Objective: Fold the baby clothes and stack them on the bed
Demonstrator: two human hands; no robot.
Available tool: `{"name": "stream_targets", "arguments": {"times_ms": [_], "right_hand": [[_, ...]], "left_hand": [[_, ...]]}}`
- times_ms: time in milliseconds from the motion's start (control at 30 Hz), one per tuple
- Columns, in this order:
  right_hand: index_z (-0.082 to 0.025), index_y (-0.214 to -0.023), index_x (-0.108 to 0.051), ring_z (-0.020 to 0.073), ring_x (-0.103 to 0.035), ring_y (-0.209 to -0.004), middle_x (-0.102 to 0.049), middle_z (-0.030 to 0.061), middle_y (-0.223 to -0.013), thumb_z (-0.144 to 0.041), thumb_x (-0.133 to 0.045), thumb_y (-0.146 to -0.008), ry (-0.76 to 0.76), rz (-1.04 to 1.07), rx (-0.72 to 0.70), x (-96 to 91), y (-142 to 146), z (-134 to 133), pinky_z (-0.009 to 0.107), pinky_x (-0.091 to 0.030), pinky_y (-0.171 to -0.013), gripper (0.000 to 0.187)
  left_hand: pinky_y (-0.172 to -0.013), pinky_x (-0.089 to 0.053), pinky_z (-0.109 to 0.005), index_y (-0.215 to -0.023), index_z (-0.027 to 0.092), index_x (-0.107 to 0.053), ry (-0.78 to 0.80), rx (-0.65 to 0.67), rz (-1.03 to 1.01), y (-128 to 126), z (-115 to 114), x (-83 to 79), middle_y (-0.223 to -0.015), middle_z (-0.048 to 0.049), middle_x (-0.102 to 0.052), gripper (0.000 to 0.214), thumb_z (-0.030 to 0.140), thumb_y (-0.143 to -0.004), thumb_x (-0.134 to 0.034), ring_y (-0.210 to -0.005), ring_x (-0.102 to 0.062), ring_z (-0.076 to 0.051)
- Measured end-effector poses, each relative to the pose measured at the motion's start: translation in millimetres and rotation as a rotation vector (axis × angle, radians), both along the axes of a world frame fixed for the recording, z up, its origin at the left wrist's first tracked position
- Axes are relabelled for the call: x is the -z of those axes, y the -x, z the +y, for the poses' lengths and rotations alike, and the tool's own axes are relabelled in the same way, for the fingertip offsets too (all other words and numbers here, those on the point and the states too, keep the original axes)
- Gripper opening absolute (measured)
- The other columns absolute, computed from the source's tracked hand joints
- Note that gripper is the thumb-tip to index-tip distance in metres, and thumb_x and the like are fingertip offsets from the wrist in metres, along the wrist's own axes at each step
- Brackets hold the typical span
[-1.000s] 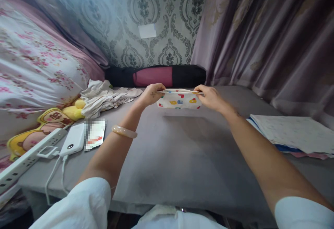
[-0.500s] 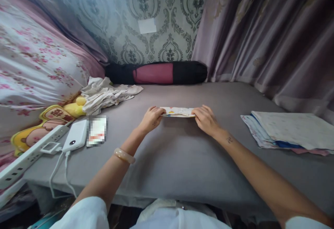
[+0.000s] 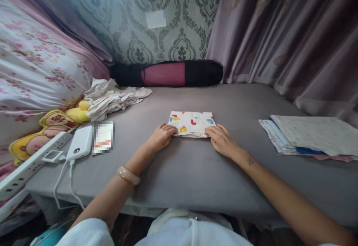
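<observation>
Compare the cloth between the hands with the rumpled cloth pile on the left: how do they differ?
The patterned cloth is folded into a neat rectangle; the rumpled pile lies in loose creases.
The left hand and right hand hold the patterned cloth's near corners; neither touches the rumpled pile.
The patterned cloth shows bold red, yellow and blue shapes; the rumpled pile looks mostly pale.
Both have a whitish ground.

Free room on the grey sheet [image 3: 192, 178] runs from the folded cloth [image 3: 192, 121] back to the long bag [image 3: 163, 75], and forward to the near edge between the two arms. Crumpled clothes [image 3: 106, 100], a power bank [image 3: 80, 141] and its cables [image 3: 71, 182] obstruct the left side; on the right, an open lane separates the right hand [image 3: 222, 140] from a cloth pile [image 3: 319, 134].
</observation>
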State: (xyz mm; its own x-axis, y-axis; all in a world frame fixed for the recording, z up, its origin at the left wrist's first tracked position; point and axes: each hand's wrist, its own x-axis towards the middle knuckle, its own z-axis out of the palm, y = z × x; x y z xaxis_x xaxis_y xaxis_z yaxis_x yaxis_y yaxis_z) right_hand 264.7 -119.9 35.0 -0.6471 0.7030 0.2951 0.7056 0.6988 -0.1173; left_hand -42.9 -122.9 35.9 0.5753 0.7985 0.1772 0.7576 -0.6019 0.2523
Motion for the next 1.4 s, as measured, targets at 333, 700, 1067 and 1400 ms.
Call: {"name": "stream_targets", "arguments": {"times_ms": [333,700,1067,1400], "right_hand": [[-0.016,-0.105,-0.065,0.0193,-0.06,-0.105,-0.07,0.0084,-0.109,-0.009,-0.037,-0.087,0.037,0.134,0.17,-6.1,30,23,0.035,-0.034,-0.105,0.034],[-0.003,-0.149,-0.031,0.0258,-0.019,-0.147,-0.026,0.0143,-0.158,-0.025,-0.024,-0.095,0.162,-0.082,0.371,9.0,87,63,0.049,-0.012,-0.119,0.059],[-0.003,-0.149,-0.033,0.0245,-0.023,-0.146,-0.028,0.0137,-0.157,-0.03,-0.019,-0.097,0.208,-0.077,0.375,26.9,85,67,0.048,-0.012,-0.119,0.06],[-0.004,-0.147,-0.038,0.0242,-0.023,-0.146,-0.03,0.0133,-0.157,-0.025,-0.023,-0.096,0.17,-0.024,0.323,17.9,84,71,0.049,-0.009,-0.12,0.057]], "left_hand": [[-0.091,-0.049,-0.036,-0.104,0.02,-0.063,-0.059,-0.23,-0.094,-30,23,-5.3,-0.109,-0.0085,-0.071,0.026,0.021,-0.093,-0.039,-0.101,-0.066,-0.021],[-0.119,-0.021,-0.047,-0.147,0.009,-0.034,0.019,-0.432,0.126,-93,63,12.7,-0.156,-0.0128,-0.034,0.052,0.029,-0.1,-0.028,-0.147,-0.023,-0.027],[-0.117,-0.025,-0.049,-0.144,0.012,-0.041,0.008,-0.442,0.156,-94,65,27.3,-0.153,-0.0117,-0.04,0.05,0.03,-0.101,-0.024,-0.144,-0.032,-0.027],[-0.118,-0.024,-0.048,-0.138,0.011,-0.047,-0.087,-0.407,0.098,-90,70,27.3,-0.151,-0.0128,-0.043,0.045,0.026,-0.099,-0.03,-0.144,-0.031,-0.026]]}}
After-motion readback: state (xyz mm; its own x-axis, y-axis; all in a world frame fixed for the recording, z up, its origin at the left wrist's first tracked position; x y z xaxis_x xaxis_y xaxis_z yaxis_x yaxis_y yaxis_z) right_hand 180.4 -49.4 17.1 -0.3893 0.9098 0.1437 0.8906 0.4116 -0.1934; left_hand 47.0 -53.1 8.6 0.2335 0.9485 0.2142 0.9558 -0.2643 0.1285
